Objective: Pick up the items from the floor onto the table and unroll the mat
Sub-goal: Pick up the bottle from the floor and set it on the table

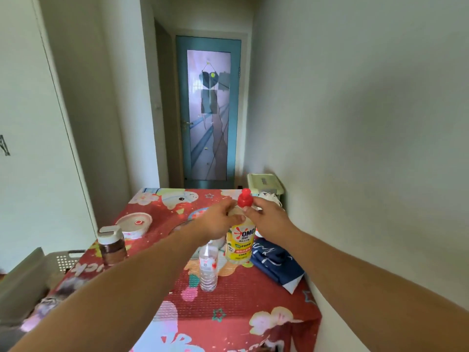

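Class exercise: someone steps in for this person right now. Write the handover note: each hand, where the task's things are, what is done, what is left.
Left hand: gripping the shoulder of the yellow detergent bottle.
Right hand: fingers at the neck, just under the red cap.
The bottle stands upright on the table, beside a clear water bottle, a brown jar, a lidded bowl and a folded navy cloth.
Done: these items are up on the table.
Left: release the bottle. The floor and mat are out of view, so check both.
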